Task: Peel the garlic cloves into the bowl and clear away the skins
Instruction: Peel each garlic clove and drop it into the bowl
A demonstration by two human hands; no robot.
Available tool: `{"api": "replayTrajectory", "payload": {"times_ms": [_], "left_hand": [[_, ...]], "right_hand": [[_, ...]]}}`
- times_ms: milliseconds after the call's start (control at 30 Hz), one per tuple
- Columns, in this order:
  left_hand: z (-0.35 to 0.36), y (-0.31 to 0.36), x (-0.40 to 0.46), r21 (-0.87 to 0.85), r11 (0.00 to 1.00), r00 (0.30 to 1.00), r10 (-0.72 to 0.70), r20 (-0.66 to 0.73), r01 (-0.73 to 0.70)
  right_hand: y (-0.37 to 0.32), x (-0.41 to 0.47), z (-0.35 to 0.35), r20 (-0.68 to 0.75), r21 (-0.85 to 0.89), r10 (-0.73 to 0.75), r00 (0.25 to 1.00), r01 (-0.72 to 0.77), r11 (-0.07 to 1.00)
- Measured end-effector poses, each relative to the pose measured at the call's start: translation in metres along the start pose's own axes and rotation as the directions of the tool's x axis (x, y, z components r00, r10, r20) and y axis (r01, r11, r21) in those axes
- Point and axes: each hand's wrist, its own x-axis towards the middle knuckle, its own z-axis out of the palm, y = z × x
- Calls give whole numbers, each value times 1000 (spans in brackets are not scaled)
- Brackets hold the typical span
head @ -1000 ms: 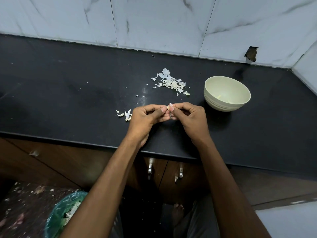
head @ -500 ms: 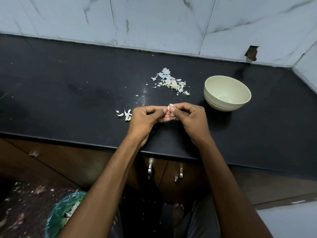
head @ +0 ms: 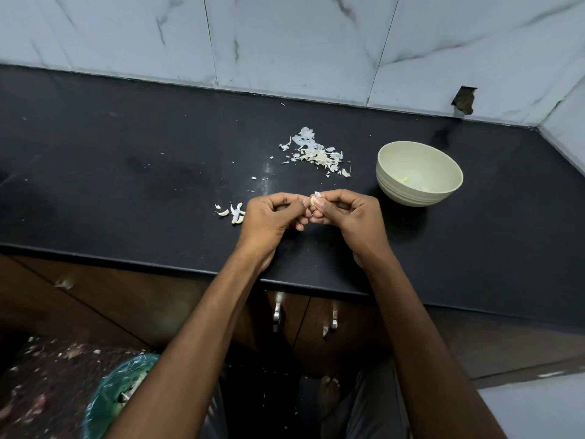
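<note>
Garlic clove [head: 314, 200]: pinched between fingertips of left hand [head: 269, 221] and right hand [head: 351, 217], both curled closed on it.
Handling: likely light, slick, skin papery; grip the tip.
Skins [head: 316, 153]: scattered beyond the fingers.
Bowl [head: 419, 172]: farther right.

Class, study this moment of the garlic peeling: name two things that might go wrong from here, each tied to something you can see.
1. Both hands, left hand and right hand, pinch the garlic clove above the counter, not over the bowl; if it slips, it may land on the counter or the floor.
2. The skin pile and loose scraps lie unswept; a passing arm could scatter them, perhaps over the edge.
</note>
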Motion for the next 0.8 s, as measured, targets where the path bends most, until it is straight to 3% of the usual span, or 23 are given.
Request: {"api": "replayTrajectory", "payload": {"times_ms": [800], "left_hand": [[-4, 5, -6, -103, 995, 994, -5, 110, 17]], "right_hand": [[-2, -1, -5, -14, 81, 50, 999, -49, 995]]}}
